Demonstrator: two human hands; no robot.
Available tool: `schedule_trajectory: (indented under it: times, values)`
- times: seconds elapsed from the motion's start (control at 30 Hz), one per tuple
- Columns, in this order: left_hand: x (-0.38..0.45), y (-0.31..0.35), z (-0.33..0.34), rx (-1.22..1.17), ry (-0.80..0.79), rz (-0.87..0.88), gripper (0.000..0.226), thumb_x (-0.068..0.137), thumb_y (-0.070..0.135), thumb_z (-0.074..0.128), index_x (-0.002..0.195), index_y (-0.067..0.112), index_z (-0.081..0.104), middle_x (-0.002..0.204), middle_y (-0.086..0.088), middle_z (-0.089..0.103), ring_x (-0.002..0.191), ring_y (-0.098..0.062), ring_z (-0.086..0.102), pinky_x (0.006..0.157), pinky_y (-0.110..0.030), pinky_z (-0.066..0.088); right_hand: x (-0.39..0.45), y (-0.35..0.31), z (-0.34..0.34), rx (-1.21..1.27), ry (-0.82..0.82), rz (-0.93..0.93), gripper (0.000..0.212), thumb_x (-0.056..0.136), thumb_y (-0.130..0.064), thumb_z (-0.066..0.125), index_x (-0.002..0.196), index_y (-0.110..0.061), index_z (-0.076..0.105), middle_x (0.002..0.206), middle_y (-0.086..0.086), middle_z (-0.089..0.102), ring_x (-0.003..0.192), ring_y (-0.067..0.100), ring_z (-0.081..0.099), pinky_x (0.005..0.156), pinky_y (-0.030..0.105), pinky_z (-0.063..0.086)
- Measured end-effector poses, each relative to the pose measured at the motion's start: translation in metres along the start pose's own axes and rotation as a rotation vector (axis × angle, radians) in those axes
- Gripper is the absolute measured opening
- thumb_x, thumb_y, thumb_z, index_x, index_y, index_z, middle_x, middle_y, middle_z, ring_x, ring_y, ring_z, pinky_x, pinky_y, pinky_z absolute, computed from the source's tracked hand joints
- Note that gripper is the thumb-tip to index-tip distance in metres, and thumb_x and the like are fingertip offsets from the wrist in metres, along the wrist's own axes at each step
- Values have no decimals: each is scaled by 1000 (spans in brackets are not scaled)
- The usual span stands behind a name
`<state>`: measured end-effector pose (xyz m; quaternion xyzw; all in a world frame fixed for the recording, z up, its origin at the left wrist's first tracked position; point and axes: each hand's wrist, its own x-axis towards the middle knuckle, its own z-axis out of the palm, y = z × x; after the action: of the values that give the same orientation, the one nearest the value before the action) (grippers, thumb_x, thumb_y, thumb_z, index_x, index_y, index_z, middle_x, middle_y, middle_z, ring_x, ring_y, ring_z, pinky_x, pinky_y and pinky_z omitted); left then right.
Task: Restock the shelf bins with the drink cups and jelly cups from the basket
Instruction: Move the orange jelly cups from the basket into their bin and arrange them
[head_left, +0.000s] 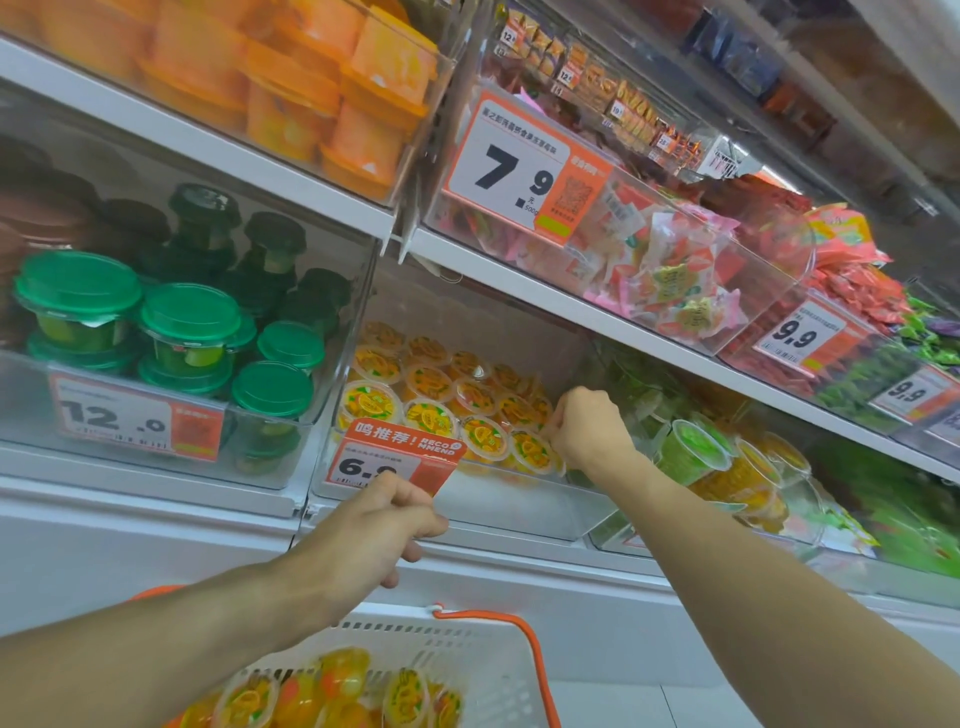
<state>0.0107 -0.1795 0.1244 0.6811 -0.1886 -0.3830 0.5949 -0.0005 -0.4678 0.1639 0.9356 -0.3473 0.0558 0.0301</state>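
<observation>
Right hand (589, 428) pinches a jelly cup (532, 451) inside the bin (519, 512); left hand (387, 525) grips the price tag (400, 457). Seat it flat beside its neighbours.

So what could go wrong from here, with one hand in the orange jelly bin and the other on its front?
1. The left hand pinches the price tag on the clear bin; a pull might tear the tag loose or tip the bin forward.
2. The right hand works among orange jelly cups piled close to the front wall; a nudge could push some over it.
3. The basket still holds cups and hangs tilted below, so it might spill.
</observation>
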Motion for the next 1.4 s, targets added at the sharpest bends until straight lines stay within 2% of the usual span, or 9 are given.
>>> schedule_trajectory:
  times: [0.33, 0.5, 0.63, 0.83, 1.0, 1.1, 1.2, 1.3, 1.4]
  values:
    - [2, -3, 0, 61, 5, 46, 9, 97, 24, 54, 106, 22, 54, 108, -3, 61, 99, -13, 59, 75, -26, 46, 1, 0, 1, 2, -36, 35, 15, 86, -2, 54, 88, -3, 68, 86, 15, 65, 77, 34, 62, 64, 33, 48]
    - [5, -7, 1, 95, 7, 70, 7, 99, 22, 51, 105, 24, 54, 107, -5, 62, 99, -17, 60, 73, -23, 46, 4, -3, -2, 37, -141, 75, 23, 91, -4, 52, 110, -2, 64, 107, 15, 66, 94, 32, 63, 73, 31, 48]
    - [5, -9, 0, 113, 3, 96, 8, 99, 21, 50, 105, 26, 55, 106, -2, 62, 98, -14, 60, 71, -22, 44, 5, 2, -3, 51, -191, 94, 21, 95, -10, 51, 110, -2, 64, 105, 12, 65, 86, 28, 58, 71, 30, 45]
    - [5, -13, -1, 127, -25, 103, 11, 100, 24, 49, 104, 29, 58, 107, -1, 63, 100, -20, 62, 79, -27, 48, 0, 9, -7, 65, -311, 164, 21, 97, -19, 54, 104, -4, 66, 91, 16, 75, 78, 29, 73, 75, 33, 60]
    - [8, -16, -4, 140, -31, 110, 9, 100, 25, 50, 103, 27, 57, 108, -1, 62, 101, -17, 60, 77, -24, 46, -17, 6, -26, 81, -4, -12, 16, 92, -18, 56, 88, -6, 66, 82, 10, 69, 75, 28, 66, 70, 36, 58]
    - [9, -18, -4, 159, -32, 108, 7, 100, 24, 52, 105, 25, 56, 109, -5, 61, 102, -21, 61, 76, -26, 47, -51, -1, -38, 253, 257, -139, 12, 89, -14, 58, 81, -16, 66, 61, -3, 64, 57, 9, 59, 57, 20, 48]
    - [9, -24, -5, 206, -38, 81, 7, 98, 23, 54, 105, 26, 56, 104, -4, 61, 98, -20, 62, 75, -27, 50, -105, -10, -31, 491, 420, -249, 13, 87, -16, 65, 77, -22, 66, 54, -5, 55, 55, 11, 53, 52, 13, 36]
    - [11, -38, -4, 279, -72, 35, 8, 98, 22, 55, 105, 25, 56, 100, -3, 62, 92, -18, 62, 69, -25, 49, -159, -16, 9, 716, 444, -314, 9, 84, -17, 67, 77, -23, 66, 52, -6, 47, 50, 10, 46, 52, 14, 34]
    - [16, -59, 0, 424, -110, -35, 6, 97, 24, 54, 102, 24, 57, 96, -2, 64, 85, -17, 63, 67, -26, 48, -199, -22, 72, 904, 249, -185, 11, 84, -21, 66, 76, -29, 65, 51, -5, 50, 47, 10, 47, 50, 18, 37]
